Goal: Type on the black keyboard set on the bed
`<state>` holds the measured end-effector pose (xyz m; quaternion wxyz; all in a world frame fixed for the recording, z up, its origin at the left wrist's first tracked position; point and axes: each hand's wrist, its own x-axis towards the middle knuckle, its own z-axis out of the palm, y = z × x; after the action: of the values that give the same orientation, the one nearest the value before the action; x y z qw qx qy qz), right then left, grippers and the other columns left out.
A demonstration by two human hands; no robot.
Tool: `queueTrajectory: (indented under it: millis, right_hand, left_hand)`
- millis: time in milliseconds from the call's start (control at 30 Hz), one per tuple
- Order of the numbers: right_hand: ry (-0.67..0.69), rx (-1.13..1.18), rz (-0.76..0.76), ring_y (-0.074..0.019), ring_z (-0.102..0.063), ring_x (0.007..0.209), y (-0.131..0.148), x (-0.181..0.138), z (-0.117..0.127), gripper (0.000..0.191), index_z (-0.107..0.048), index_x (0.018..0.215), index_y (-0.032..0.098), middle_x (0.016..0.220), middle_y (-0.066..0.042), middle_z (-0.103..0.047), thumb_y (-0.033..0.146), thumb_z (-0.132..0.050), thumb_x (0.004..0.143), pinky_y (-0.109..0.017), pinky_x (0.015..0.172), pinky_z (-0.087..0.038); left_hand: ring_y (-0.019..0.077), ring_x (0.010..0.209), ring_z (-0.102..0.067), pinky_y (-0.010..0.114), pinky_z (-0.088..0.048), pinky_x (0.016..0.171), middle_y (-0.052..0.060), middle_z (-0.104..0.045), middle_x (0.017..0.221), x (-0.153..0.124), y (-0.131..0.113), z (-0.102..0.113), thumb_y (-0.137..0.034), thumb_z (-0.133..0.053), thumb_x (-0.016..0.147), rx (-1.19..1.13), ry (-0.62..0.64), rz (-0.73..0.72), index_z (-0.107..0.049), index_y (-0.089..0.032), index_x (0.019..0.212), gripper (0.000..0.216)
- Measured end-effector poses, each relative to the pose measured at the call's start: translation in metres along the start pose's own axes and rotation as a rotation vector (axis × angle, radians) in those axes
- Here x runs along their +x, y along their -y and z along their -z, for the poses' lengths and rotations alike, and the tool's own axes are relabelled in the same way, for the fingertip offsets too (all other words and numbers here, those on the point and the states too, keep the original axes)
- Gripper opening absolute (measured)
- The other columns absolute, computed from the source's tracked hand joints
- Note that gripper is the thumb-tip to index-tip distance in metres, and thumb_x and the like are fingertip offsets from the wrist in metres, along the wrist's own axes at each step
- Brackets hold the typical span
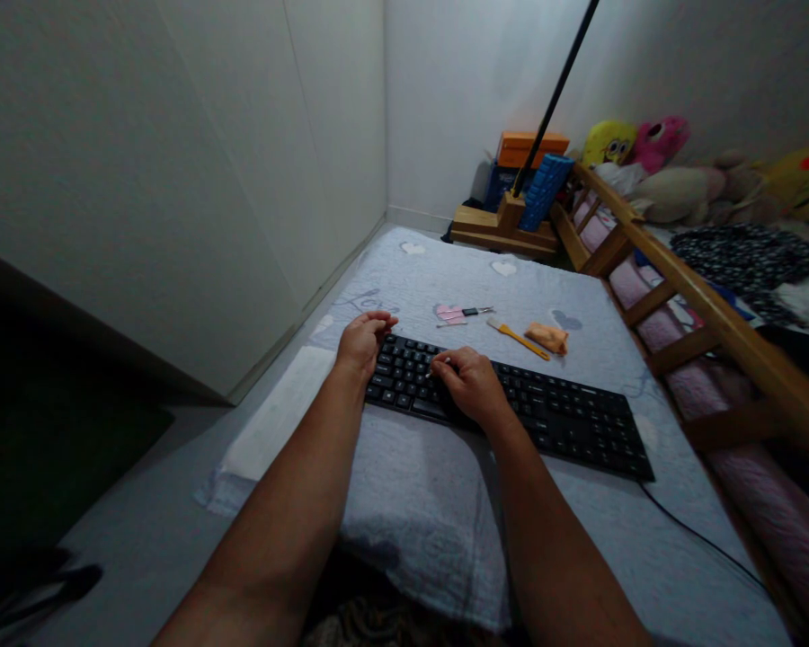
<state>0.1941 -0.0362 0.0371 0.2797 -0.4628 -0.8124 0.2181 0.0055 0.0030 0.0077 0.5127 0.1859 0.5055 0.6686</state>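
Left hand [364, 346]: curled half-open at one keyboard [583, 420]; could not tell grip.
Right hand [470, 383]: pinched one thin stick [429, 374], mostly hidden; covered keys.
Brush [522, 340]: counted one.

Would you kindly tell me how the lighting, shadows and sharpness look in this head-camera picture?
Head view: dim overall, the back wall brighter around the black pole; lower-left corner nearly black; soft shadow on the cloth below the right hand; apparent wide-angle stretch toward the edges; most legends on the keyboard too small to read.
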Motion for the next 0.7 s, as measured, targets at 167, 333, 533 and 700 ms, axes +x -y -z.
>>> queueTrajectory:
  millis: [167, 333, 533, 700]
  right_hand:
    - [0.009, 0.001, -0.008, -0.0174, -0.060, 0.079, -0.0003, 0.0003, 0.0023, 0.019, -0.069, 0.075, 0.020, 0.078, -0.004, -0.069, 0.021, -0.052, 0.084, -0.028, 0.075, -0.041]
    - [0.016, -0.020, -0.025, -0.0174, -0.060, 0.077, -0.0034, 0.0007, 0.0062, 0.021, -0.068, 0.071, 0.020, 0.076, -0.004, -0.069, 0.021, -0.051, 0.084, -0.028, 0.073, -0.040]
    - [0.025, -0.028, -0.031, -0.0169, -0.059, 0.074, -0.0044, 0.0008, 0.0086, 0.023, -0.067, 0.070, 0.020, 0.072, -0.003, -0.068, 0.022, -0.050, 0.084, -0.027, 0.072, -0.040]
    - [0.017, -0.015, -0.021, -0.0170, -0.060, 0.076, -0.0029, 0.0003, 0.0074, 0.022, -0.067, 0.071, 0.019, 0.074, -0.004, -0.069, 0.021, -0.050, 0.084, -0.027, 0.073, -0.040]
  left_hand:
    - [0.0115, 0.068, -0.061, 0.025, -0.046, 0.075, 0.003, -0.065, 0.068, -0.0026, -0.0020, -0.0013, -0.003, -0.051, 0.061, 0.008, -0.005, 0.001, -0.059, -0.015, 0.070, 0.016]
    - [0.0115, 0.068, -0.061, 0.025, -0.045, 0.073, 0.004, -0.065, 0.069, -0.0023, -0.0013, -0.0010, -0.004, -0.051, 0.062, 0.014, -0.004, 0.003, -0.059, -0.015, 0.070, 0.016]
    - [0.0119, 0.069, -0.060, 0.026, -0.045, 0.074, 0.004, -0.065, 0.070, -0.0007, 0.0000, 0.0002, -0.005, -0.052, 0.060, 0.013, 0.002, -0.007, -0.059, -0.015, 0.072, 0.016]
    - [0.0108, 0.067, -0.060, 0.024, -0.045, 0.073, 0.003, -0.065, 0.069, -0.0004, -0.0002, 0.0000, -0.005, -0.052, 0.060, 0.008, 0.005, 0.005, -0.059, -0.015, 0.071, 0.016]
